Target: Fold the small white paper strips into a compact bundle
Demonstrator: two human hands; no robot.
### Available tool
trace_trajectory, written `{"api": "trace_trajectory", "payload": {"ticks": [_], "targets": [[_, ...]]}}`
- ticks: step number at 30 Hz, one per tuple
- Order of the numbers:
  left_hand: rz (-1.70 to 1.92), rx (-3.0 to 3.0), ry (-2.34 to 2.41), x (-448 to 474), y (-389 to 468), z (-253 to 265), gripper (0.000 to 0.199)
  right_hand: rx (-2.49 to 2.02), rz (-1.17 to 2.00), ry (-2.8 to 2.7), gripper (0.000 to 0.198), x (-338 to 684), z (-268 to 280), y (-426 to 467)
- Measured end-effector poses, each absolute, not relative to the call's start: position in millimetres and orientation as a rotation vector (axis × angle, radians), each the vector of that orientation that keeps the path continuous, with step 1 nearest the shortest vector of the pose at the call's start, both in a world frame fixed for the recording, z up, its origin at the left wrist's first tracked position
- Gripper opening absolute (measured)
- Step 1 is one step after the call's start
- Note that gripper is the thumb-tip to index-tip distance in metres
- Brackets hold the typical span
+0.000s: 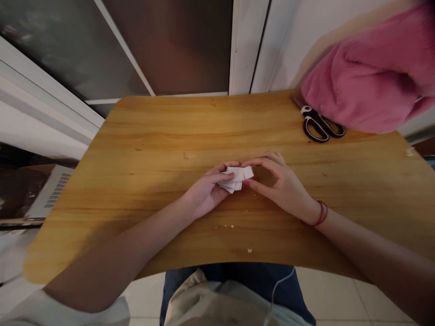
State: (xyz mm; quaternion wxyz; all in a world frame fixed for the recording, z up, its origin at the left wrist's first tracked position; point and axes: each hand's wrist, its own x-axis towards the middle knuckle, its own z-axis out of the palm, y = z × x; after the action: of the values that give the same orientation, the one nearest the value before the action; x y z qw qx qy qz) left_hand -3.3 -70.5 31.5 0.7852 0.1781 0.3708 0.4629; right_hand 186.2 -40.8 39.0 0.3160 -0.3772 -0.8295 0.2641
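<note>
A small, uneven stack of white paper slips (235, 178) is in front of me, just above the table. My left hand (209, 190) grips the stack, thumb on top and fingers underneath. At the stack's right end, my right hand (280, 181) curves around it, with the index fingertip at the far edge and the thumb tip at the near edge. A red string bracelet (321, 214) circles my right wrist. The lower slips fan out toward me, and one slip sticks out to the right.
The wooden table (170, 136) carries black-handled scissors (317, 122) at the back right. Beside them, a pink plush cloth (367, 72) overhangs the corner. Tiny white scraps (249, 250) lie near the front edge. A glass-panelled door (180, 45) stands behind the table.
</note>
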Motion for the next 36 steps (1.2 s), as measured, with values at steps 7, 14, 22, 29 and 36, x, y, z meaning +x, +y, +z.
{"api": "trace_trajectory", "payload": {"ticks": [7, 14, 22, 29, 36], "targets": [[1.038, 0.343, 0.863, -3.8, -68.1, 31.6, 0.023, -1.032, 0.674, -2.068, 0.022, 190.0, 40.3, -39.6], [1.089, 0.322, 0.832, -2.2, -68.3, 29.9, 0.023, -1.075, 0.604, -1.812, 0.019, 191.9, 40.9, -39.0], [1.064, 0.270, 0.794, 3.2, -70.0, 35.2, 0.022, -0.992, 0.540, -2.130, 0.033, 175.8, 38.6, -52.6], [1.050, 0.318, 0.818, 0.1, -72.4, 36.1, 0.014, -1.047, 0.601, -2.189, 0.051, 179.5, 33.3, -48.1], [1.012, 0.398, 0.782, 2.6, -73.6, 38.6, 0.019, -1.026, 0.687, -2.282, 0.063, 176.8, 29.8, -52.8]]}}
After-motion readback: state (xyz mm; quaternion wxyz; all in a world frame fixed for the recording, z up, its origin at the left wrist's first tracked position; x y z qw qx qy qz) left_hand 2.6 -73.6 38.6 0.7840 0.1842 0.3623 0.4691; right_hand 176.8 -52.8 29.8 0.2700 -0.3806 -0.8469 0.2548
